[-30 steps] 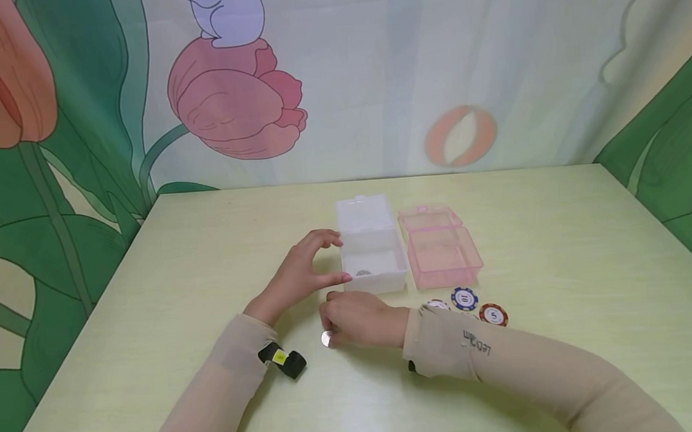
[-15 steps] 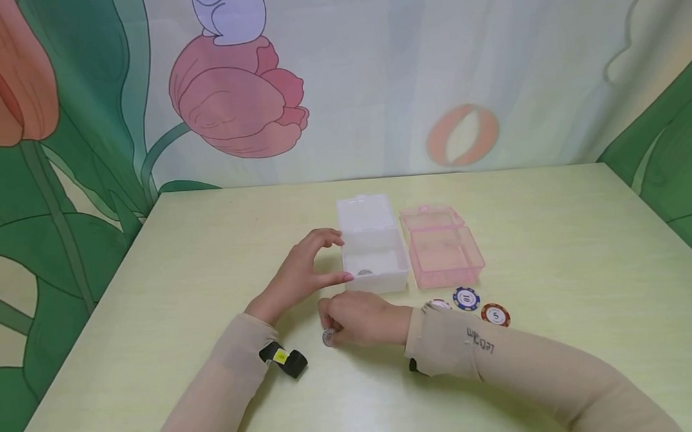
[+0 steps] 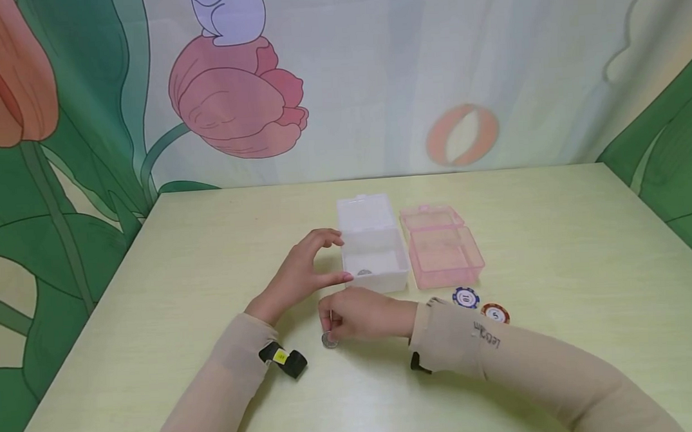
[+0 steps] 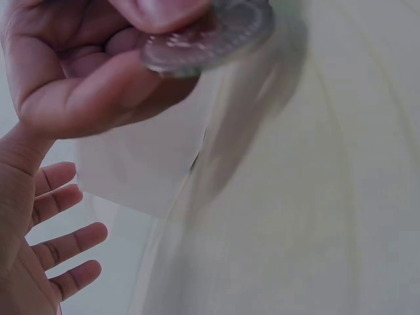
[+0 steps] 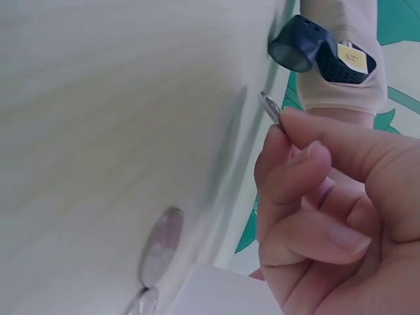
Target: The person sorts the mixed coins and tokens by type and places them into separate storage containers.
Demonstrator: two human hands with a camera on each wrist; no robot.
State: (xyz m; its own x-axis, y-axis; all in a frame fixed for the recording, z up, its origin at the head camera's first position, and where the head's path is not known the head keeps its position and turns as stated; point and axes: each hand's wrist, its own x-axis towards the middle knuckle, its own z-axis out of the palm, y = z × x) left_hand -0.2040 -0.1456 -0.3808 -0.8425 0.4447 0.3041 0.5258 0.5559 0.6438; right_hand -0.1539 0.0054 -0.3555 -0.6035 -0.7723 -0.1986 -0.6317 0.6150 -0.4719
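Note:
In the head view, the right hand (image 3: 364, 313) is low over the table, pinching a silver coin (image 3: 329, 340) between thumb and fingers. Close up in the left wrist view, the coin (image 4: 210, 42) shows raised markings. The left hand (image 3: 296, 270) rests at the left side of a white box (image 3: 378, 282), thumb at its front corner and fingertips near the hinge. Its fingers (image 4: 75, 243) look relaxed. The box's lid (image 3: 364, 212) is folded back, and another coin (image 3: 364, 272) lies inside near the front wall.
A pink translucent box (image 3: 447, 278), lid back, stands right of the white one. Blue (image 3: 465, 298) and red (image 3: 495, 313) poker chips lie before it, partly near the right sleeve. Blurred round discs (image 5: 161, 246) lie on the table in the right wrist view.
The right hand stays in place and turns the coin in its fingers; its face goes from bright to dark. The right sleeve has shifted slightly and covers a pale chip. The left hand holds still.

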